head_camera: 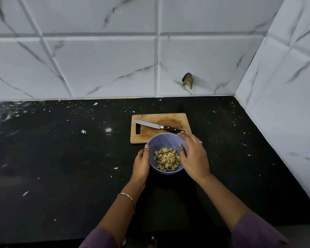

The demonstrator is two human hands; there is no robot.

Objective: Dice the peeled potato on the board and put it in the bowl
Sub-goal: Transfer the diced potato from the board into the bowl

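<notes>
The bench [61, 158] is black polished stone, glossy and flecked with pale specks, under glossy white marble-veined wall tiles [100, 65]. The board [168, 119] is bare pale wood, matt, stained darker in the middle. The knife [157, 126] has a smooth bright metal blade and a black riveted handle, the bowl [161, 140] looks like matt lilac plastic, and the sleeves [254, 231] are purple cloth.

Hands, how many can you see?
2. The left hand holds the bowl's left side; the right hand holds its right rim.
</notes>
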